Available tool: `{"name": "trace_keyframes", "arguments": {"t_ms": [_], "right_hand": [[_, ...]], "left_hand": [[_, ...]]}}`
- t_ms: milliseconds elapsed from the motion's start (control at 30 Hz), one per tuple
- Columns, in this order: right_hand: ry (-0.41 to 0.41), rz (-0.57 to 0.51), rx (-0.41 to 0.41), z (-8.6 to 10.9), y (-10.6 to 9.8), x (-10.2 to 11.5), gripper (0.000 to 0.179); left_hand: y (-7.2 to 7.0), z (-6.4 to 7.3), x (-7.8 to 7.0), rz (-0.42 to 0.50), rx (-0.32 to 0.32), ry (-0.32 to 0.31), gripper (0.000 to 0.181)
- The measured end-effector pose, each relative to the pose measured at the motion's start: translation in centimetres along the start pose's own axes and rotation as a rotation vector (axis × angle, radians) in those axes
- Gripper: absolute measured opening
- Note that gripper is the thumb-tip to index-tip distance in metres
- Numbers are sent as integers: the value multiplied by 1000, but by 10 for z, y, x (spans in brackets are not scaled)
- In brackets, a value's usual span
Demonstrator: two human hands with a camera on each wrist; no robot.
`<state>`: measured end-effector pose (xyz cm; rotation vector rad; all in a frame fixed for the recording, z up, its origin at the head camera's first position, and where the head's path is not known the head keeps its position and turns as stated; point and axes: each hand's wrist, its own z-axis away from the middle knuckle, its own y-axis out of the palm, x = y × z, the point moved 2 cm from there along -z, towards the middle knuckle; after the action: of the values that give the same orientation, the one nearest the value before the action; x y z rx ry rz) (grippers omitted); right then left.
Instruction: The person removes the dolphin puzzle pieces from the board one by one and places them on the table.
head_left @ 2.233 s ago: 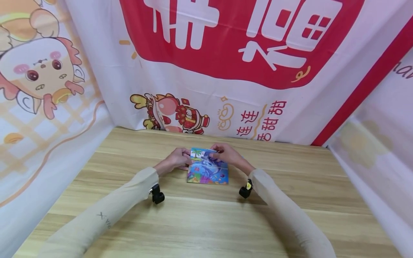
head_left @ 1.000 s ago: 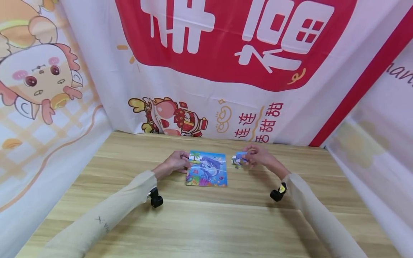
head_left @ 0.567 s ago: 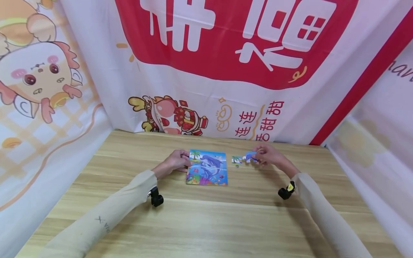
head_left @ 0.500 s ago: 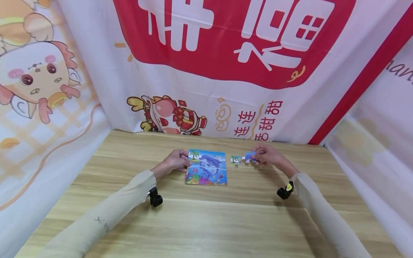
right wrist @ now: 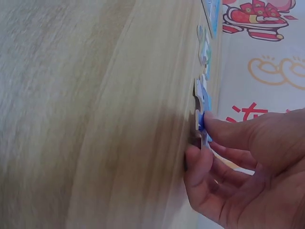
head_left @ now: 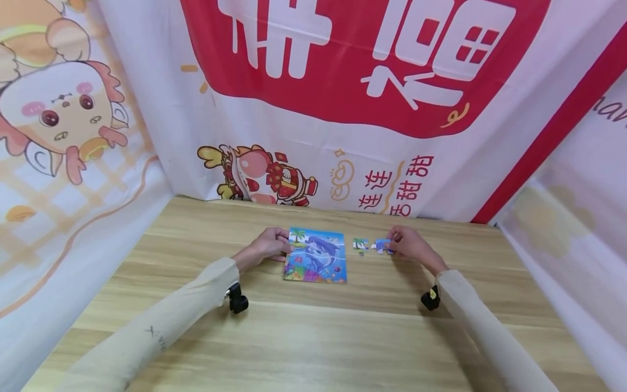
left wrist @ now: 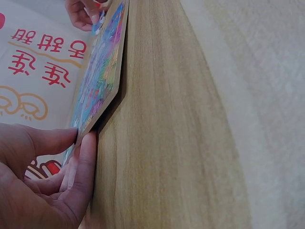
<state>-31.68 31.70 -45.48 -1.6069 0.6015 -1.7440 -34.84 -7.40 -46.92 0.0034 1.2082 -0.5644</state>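
Note:
A square dolphin jigsaw board (head_left: pixel 313 264) lies on the wooden table. My left hand (head_left: pixel 268 244) pinches its left edge, thumb on top and fingers beneath, as the left wrist view shows; the board's edge there is slightly raised. To the right of the board, my right hand (head_left: pixel 412 246) pinches a blue dolphin puzzle piece (head_left: pixel 381 246) between thumb and fingers. In the right wrist view this piece (right wrist: pixel 199 98) is close over the tabletop. Between the board and that piece lies a palm-tree puzzle piece (head_left: pixel 360 243), untouched.
A tiny greenish piece (head_left: pixel 361 253) is just below the palm-tree piece. Behind the table hangs a printed red and white cloth (head_left: pixel 294 120), with more cloth walls at left and right. A small black camera (head_left: pixel 238 299) sits on each wrist.
My right hand has moved from above the board out to the right, drawing the dolphin piece away from the palm-tree piece, then slightly down. My left hand has stayed at the board's edge.

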Motion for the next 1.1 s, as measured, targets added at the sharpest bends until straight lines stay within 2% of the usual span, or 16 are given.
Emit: {"name": "trace_keyframes", "arguments": {"t_ms": [133, 233, 533, 867, 1100], "right_hand": [[-18, 92, -39, 0, -1, 2, 14], [-45, 130, -62, 0, 0, 3, 16], [-52, 132, -93, -2, 2, 1, 16], [-22, 121, -63, -2, -2, 2, 16], [45, 120, -50, -5, -3, 5, 16]], "left_hand": [[0, 0, -1, 4, 11, 18, 47], [0, 0, -1, -1, 10, 8, 46], [0, 1, -2, -18, 4, -2, 46], [1, -1, -4, -2, 9, 15, 46], [1, 0, -3, -6, 12, 16, 47]]}}
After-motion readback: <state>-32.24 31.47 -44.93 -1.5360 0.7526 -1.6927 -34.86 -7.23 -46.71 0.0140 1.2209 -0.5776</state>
